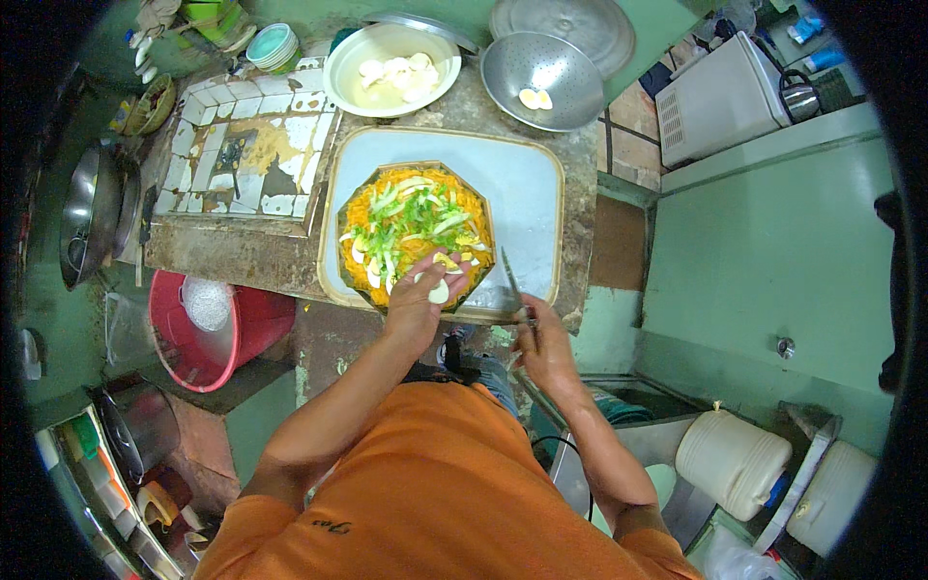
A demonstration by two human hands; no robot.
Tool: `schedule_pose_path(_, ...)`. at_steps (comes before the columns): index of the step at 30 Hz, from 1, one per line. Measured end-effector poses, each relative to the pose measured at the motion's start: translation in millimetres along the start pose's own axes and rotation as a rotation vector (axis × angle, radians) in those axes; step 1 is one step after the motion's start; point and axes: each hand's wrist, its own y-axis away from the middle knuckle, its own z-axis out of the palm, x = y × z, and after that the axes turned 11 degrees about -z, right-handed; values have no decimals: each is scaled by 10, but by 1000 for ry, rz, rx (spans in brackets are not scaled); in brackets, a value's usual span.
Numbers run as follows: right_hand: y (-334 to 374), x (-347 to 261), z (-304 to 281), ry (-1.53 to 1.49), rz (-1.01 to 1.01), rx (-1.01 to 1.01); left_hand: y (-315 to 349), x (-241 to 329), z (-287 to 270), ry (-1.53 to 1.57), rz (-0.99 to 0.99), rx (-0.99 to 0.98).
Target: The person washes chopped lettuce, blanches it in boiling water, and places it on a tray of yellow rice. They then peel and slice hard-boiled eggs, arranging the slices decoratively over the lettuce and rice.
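Fingers (pixel 456 283) of my left hand (pixel 414 309) cupping egg pieces (pixel 439 291), knife (pixel 510 273) in my right hand (pixel 543 344)

So my left fingers are half curled in a loose cup, with a smooth white piece and one showing yolk. They're over the near edge of the octagonal platter (pixel 345 205) of orange noodles (pixel 462 189), which sits left of centre on the big pale tray (pixel 527 198). Right fingers are wrapped round the knife handle, blade pointing to the far side, just right of the platter.

Tips, for what they're worth: keep that cup loose, because I reckon cut egg splits and the yolk crumbles if you squeeze. Get low and set each piece down yolk side up rather than dropping it. There's egg along the left and near-left already, so I'd look for gaps before placing more. Keep the blade outside the rim and well away from the cupping hand. More egg sits in the white bowl (pixel 336 82) on the far side and the metal colander (pixel 503 70) to its right.

What I can't make out: my hand hides part of the platter's near side, so no idea what's under it, or if my fingertips touch the noodles. Can't count the pieces I've got. Right hand's blurry, so the exact grip is lost. Some pale strips under the greens could be egg white or veg.
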Motion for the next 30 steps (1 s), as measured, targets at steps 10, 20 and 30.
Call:
schedule_pose_path(10,-642,-28,-425,203,-394,-146,-348,-211,246,155,59,-11)
schedule_pose_path(20,-1232,551,-569,177,-550,-300,-590,-364,487,436,-19,232)
schedule_pose_path(30,-1790,516,-698,-373,196,-728,-670,-389,583,387,100,279)
